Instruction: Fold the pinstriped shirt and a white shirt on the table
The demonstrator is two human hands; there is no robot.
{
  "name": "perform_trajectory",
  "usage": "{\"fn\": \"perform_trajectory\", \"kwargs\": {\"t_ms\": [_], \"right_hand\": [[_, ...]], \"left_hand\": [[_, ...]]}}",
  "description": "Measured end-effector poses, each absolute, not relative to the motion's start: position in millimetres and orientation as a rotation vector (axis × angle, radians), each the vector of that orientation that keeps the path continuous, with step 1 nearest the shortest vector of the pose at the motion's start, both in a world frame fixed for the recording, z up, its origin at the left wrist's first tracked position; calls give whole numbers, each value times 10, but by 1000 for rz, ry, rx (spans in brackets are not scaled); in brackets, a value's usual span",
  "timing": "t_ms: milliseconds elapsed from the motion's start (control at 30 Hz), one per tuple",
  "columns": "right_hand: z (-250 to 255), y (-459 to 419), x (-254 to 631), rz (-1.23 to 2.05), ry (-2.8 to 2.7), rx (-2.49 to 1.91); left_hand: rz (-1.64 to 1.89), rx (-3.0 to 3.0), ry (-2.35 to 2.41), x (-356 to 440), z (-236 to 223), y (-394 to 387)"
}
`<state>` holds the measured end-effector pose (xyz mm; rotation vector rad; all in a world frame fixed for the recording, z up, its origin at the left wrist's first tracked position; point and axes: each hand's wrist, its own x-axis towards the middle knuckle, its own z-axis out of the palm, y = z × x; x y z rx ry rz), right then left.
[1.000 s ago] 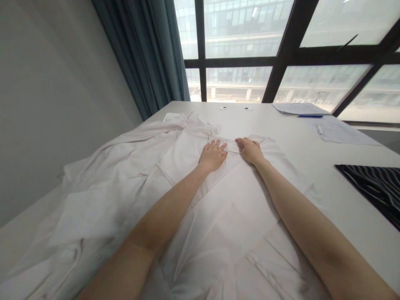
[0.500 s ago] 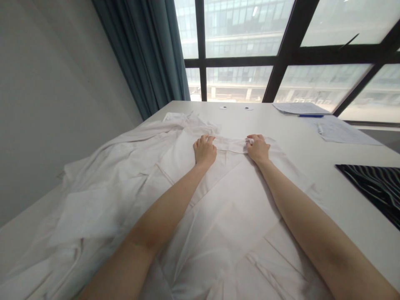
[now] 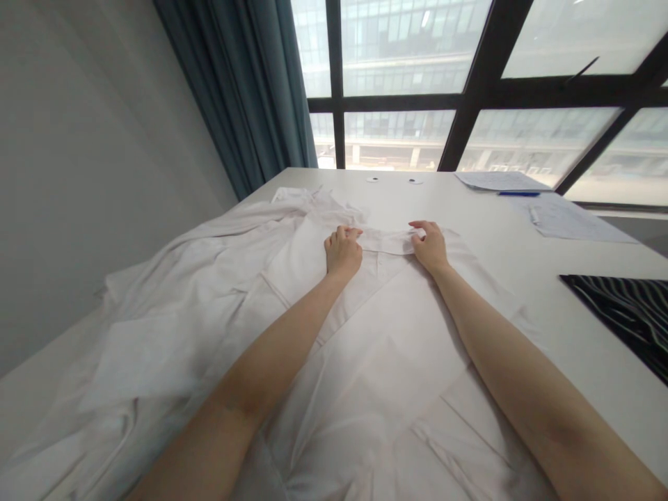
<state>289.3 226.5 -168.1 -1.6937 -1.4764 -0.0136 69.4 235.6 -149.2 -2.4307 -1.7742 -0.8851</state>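
A white shirt (image 3: 386,348) lies spread over the table, its narrow collar-like band (image 3: 386,241) running between my two hands. At the left end of this band, my left hand (image 3: 344,253) has its fingers curled down and closed on the cloth. My right hand (image 3: 431,248) is at the right end, thumb and forefinger apart above the band's edge. Whether its other fingers touch the cloth is hard to tell. More white cloth (image 3: 172,313) lies in loose folds to the left.
On the white table (image 3: 501,243), papers (image 3: 579,219) and a blue pen (image 3: 519,194) lie at the back right. A black striped cloth (image 3: 626,306) is at the right edge. Two round cable-hole covers sit at the back, before the window. A blue curtain (image 3: 245,83) hangs left.
My right hand has let go of the bunched band end, and its thumb and forefinger have spread apart. The left hand has barely moved.
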Motion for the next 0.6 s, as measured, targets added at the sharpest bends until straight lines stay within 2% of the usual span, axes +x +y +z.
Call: {"fn": "perform_trajectory", "kwargs": {"t_ms": [600], "right_hand": [[-1680,2250,2869,-9,-1453,-1793]], "left_hand": [[-839,-2333,-1795,707,-1506,2328]]}}
